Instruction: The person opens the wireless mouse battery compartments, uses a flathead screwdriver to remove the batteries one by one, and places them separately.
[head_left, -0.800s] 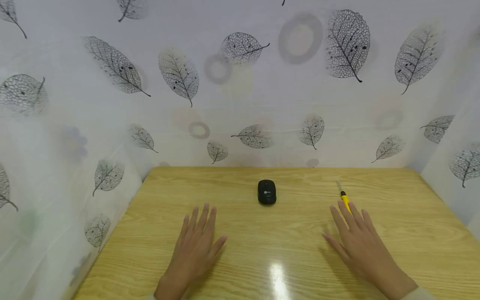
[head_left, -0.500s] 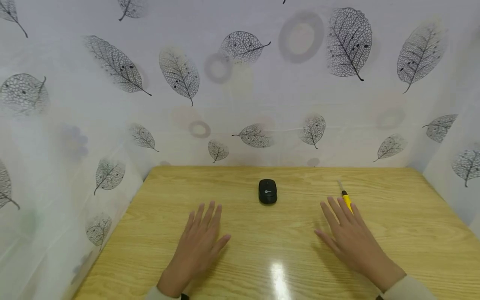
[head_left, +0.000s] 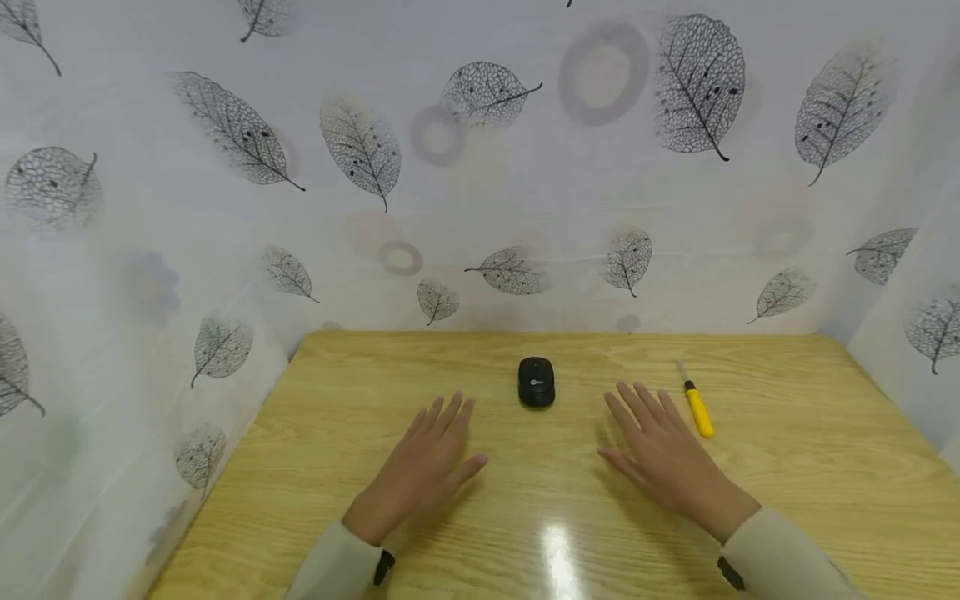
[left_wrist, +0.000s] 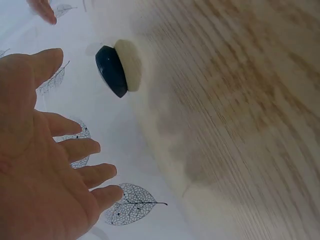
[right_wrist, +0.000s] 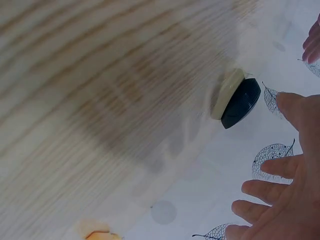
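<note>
A black computer mouse (head_left: 536,382) lies toward the back middle of the wooden table. My left hand (head_left: 426,467) hovers to the front left of it, fingers spread and holding nothing. On the other side, my right hand (head_left: 663,458) is held over the table with straight fingers, also holding nothing. Just right of its fingertips lies a screwdriver (head_left: 699,410) with a yellow handle, its tip pointing to the back. Both wrist views show the mouse, in the left one as a dark shape (left_wrist: 111,71) and in the right one beside the thumb (right_wrist: 241,103), apart from the hands.
A pale cloth printed with skeleton leaves (head_left: 555,167) hangs behind the wooden table (head_left: 375,367) and along both sides. Light reflects off the tabletop near the front middle. Beige sleeves (head_left: 783,554) cover both forearms.
Both hands have moved inward and slightly forward, closer to the mouse. The right hand has come away from in front of the screwdriver, whose whole handle now shows.
</note>
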